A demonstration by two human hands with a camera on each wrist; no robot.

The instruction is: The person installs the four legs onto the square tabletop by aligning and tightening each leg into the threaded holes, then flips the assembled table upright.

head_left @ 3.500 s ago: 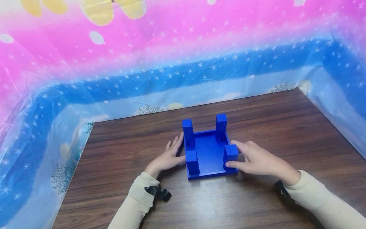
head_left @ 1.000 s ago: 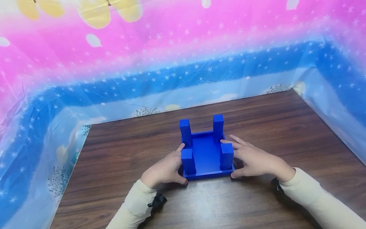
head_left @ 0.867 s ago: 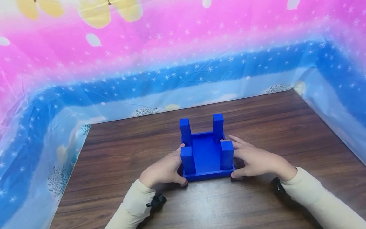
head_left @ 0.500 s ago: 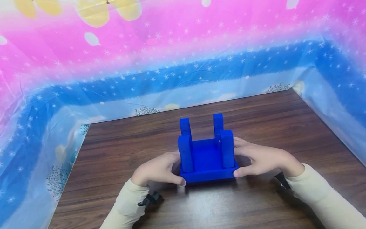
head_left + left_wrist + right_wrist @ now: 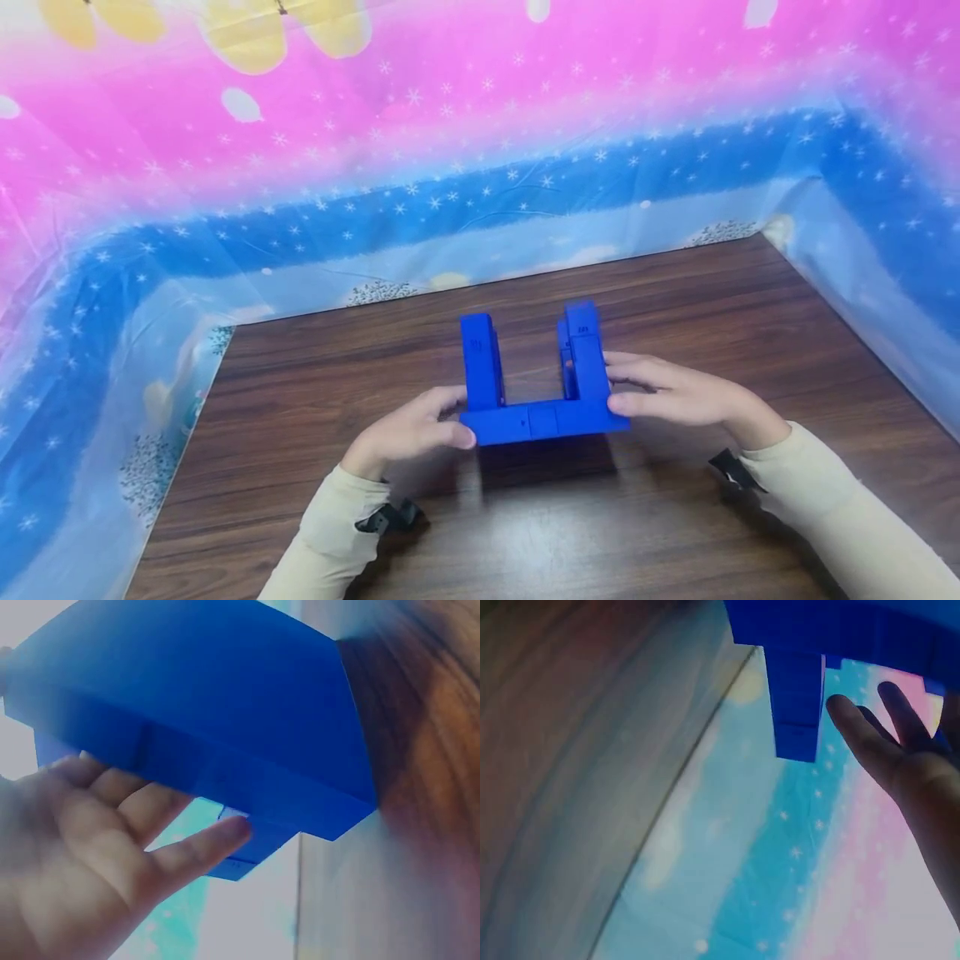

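A blue four-legged piece like a small upturned table [image 5: 525,423] hangs just above the wooden tabletop, tilted so its near edge is raised and its legs point up and away. My left hand [image 5: 408,429] grips its near left corner, thumb on the front face. At the near right corner my right hand [image 5: 686,400] holds it, the thumb at the base of a leg and the fingers along the side. In the left wrist view the piece's flat underside [image 5: 195,697] faces the camera. One leg [image 5: 795,705] shows in the right wrist view. The far legs are mostly hidden.
The brown wooden tabletop [image 5: 337,358] spreads around both hands. A pink and blue patterned cloth [image 5: 450,167] stands behind it and along the left and right sides. A dark strap [image 5: 390,517] sits at the left wrist, another [image 5: 733,468] at the right.
Both hands shifted to the near corners. The blue piece, flat on the tabletop before, has been lifted and tipped away, so its inside floor is hidden and its front face shows.
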